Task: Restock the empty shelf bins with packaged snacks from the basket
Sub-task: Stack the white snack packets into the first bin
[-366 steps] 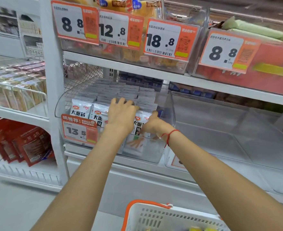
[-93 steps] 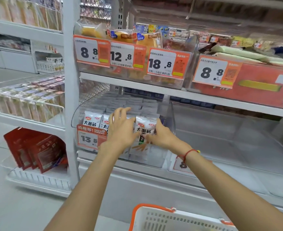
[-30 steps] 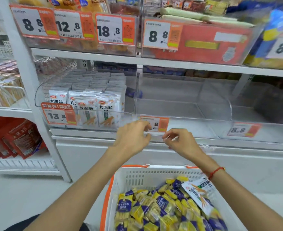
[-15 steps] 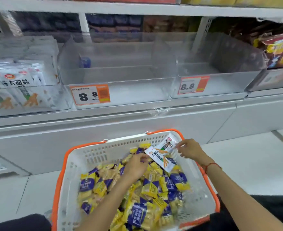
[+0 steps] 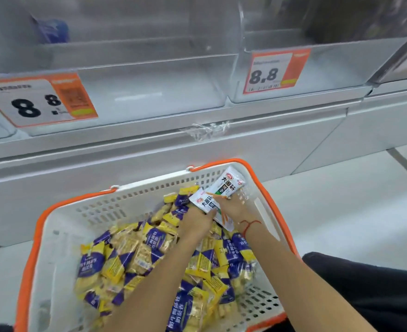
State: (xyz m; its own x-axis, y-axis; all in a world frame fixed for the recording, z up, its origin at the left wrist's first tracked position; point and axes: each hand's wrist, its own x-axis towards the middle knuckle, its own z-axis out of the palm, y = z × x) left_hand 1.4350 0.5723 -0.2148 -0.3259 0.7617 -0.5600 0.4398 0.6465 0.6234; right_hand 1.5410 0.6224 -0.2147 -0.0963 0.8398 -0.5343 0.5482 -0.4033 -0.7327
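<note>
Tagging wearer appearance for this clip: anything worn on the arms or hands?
Both forearms are bare, with no sleeves and no gloves. The right hand has a thin red string bracelet at the wrist. The left hand and its wrist show nothing worn.

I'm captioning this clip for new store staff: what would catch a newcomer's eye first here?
First, the white basket with orange rim at the bottom, heaped with yellow-and-purple snack packs. At its far right corner the left hand and right hand hold white packets. Above, two clear shelf bins stand empty, each with an orange 8.8 price tag.
</note>
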